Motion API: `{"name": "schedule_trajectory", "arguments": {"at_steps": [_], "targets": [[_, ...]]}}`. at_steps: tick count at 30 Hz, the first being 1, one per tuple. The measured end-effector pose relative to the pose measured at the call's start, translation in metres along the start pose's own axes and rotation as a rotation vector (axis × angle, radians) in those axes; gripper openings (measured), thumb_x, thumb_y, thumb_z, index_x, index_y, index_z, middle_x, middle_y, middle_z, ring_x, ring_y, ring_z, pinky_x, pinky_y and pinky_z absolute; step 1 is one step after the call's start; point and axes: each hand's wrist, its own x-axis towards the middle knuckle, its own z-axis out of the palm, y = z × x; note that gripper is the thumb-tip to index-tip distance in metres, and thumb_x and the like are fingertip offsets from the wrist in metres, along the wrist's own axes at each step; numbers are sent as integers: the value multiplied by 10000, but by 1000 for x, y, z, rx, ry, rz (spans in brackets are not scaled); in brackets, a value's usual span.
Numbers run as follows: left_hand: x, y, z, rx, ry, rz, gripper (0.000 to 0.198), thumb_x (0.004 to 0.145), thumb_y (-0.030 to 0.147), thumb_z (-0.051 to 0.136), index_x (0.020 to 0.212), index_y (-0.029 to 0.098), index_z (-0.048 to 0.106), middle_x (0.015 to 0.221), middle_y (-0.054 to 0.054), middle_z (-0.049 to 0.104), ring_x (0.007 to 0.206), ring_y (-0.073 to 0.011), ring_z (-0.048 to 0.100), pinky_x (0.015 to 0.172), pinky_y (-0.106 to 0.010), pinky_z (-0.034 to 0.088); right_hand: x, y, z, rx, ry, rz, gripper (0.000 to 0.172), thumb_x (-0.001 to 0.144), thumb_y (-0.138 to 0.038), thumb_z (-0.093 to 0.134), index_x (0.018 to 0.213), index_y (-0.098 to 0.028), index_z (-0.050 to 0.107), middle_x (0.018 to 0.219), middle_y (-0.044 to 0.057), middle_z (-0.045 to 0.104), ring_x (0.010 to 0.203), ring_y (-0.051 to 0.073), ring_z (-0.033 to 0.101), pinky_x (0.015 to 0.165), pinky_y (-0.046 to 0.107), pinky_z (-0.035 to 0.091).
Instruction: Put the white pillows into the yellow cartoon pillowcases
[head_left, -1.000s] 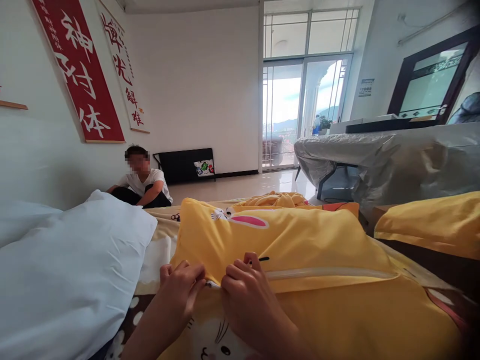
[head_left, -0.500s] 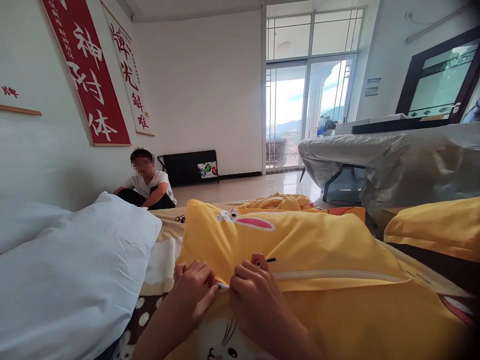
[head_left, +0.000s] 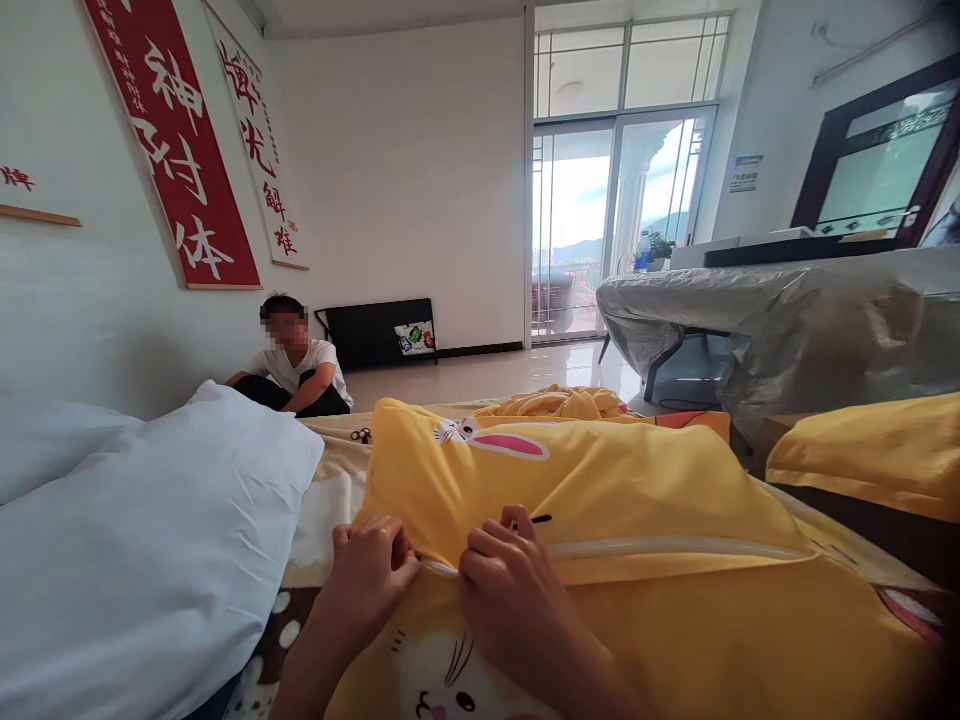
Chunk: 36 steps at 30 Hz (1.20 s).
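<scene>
A yellow pillowcase with a rabbit print [head_left: 600, 480] lies stuffed on the bed in front of me, its pale zipper [head_left: 675, 547] running along the near edge. My left hand [head_left: 371, 575] is curled shut, pinching the cover's left corner at the zipper's end. My right hand [head_left: 510, 590] is closed too, fingers pressed on the yellow fabric just right of that, holding the seam by the zipper. The zipper pull itself is hidden between my fingers.
A white pillow [head_left: 142, 540] lies at my left. Another yellow pillow [head_left: 870, 450] sits at the right. A person in a white shirt [head_left: 296, 360] sits on the floor by the wall. A plastic-covered table [head_left: 772, 320] stands at the right, glass doors [head_left: 600, 220] behind.
My left hand has slid a little left along the zipper edge, away from my right hand, which stays put. The view rose slightly since the earliest frame.
</scene>
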Motion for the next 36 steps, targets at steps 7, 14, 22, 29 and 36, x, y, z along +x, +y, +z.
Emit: {"name": "schedule_trajectory", "arguments": {"at_steps": [7,14,22,29,36], "targets": [[-10,6,0,142,176,-87,165,758,235,385,625,187,469,752,-49,612,798,-238,558,856,-471,259,2,-1,-2,12,-31,9,224,764,-69,510,565,-162,465,607,-15,503,629,114,418,751,304,235],[0,-34,-15,-367,76,175,208,840,386,406,870,213,518,920,-28,590,903,-212,535,894,-382,356,3,6,0,-8,-27,45,220,828,-76,487,627,-165,499,676,-6,532,678,123,438,774,308,240],[-2,-30,-7,-253,-25,445,327,821,151,421,1091,292,541,1213,-12,530,1176,-190,438,1033,-366,254,6,8,0,2,-68,89,209,869,-85,468,686,-169,522,727,-2,549,715,132,458,761,300,254],[20,-32,8,-432,-24,432,98,849,260,447,791,196,492,837,3,543,835,-153,488,805,-282,366,4,9,0,-12,-169,110,72,855,-184,561,784,-182,554,839,9,594,826,158,504,838,317,278],[31,-39,29,-700,39,319,376,837,508,407,640,189,394,626,32,371,636,-128,369,605,-255,317,3,27,-13,-157,-163,183,106,855,-120,523,809,-187,589,811,-2,624,805,139,552,796,303,309]]}}
